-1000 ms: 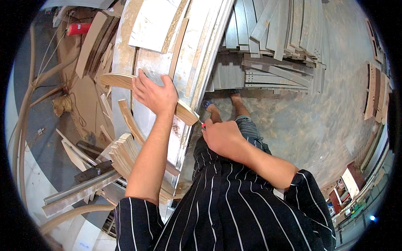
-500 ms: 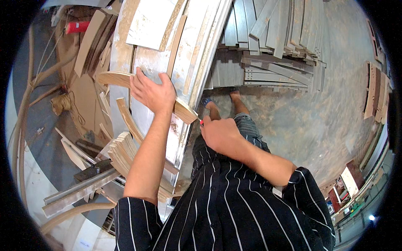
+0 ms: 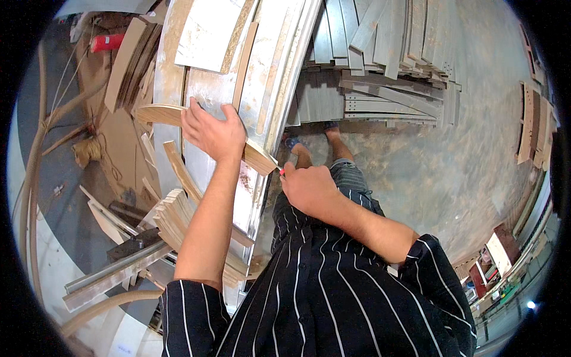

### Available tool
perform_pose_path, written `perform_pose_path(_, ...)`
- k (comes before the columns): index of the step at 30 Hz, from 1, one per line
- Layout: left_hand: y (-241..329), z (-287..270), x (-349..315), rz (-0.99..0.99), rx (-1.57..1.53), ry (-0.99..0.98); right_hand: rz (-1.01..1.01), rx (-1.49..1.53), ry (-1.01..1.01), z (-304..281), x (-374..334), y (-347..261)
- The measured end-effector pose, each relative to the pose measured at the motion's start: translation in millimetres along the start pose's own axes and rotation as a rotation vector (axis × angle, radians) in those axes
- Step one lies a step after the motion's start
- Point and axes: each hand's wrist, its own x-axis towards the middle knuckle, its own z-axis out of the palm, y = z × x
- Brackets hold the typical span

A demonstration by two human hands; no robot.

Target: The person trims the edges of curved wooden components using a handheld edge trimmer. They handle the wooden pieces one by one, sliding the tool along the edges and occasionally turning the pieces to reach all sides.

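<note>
A curved wooden piece [image 3: 260, 159] lies across the metal-topped workbench [image 3: 205, 89], its near end reaching the bench's right edge. My left hand [image 3: 213, 130] grips it around the middle from above, with the thumb apart from the fingers and hiding part of the wood. At the near end, my right hand [image 3: 310, 187] is closed in a fist around a thin tool with a red handle [image 3: 282, 172]. The tool's narrow shaft meets the end of the wood. Most of the handle is hidden in my fist, so its exact kind is unclear.
Another curved wood strip [image 3: 181, 171] and a stack of wooden pieces [image 3: 175, 214] lie on the left. A white board [image 3: 208, 30] and a brown strip [image 3: 245, 65] rest farther up the bench. Piled slats [image 3: 392, 107] stand beyond my feet.
The bench and wooden piece appear slightly farther left in the view. Both hands keep their holds, and the tool stays at the wood's end.
</note>
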Motion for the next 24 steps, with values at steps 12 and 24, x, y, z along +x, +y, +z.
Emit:
perform_pose_path(12, -4.4, 2.5, -0.5, 0.015, 0.018, 0.011, 0.047, 0.003, -0.051, -2.6, -3.2, -4.5)
perform_pose_path(24, -2.7, -0.5, -0.3, 0.0, 0.006, -0.008, 0.025, -0.05, -0.008, 5.3, -2.6, -1.1)
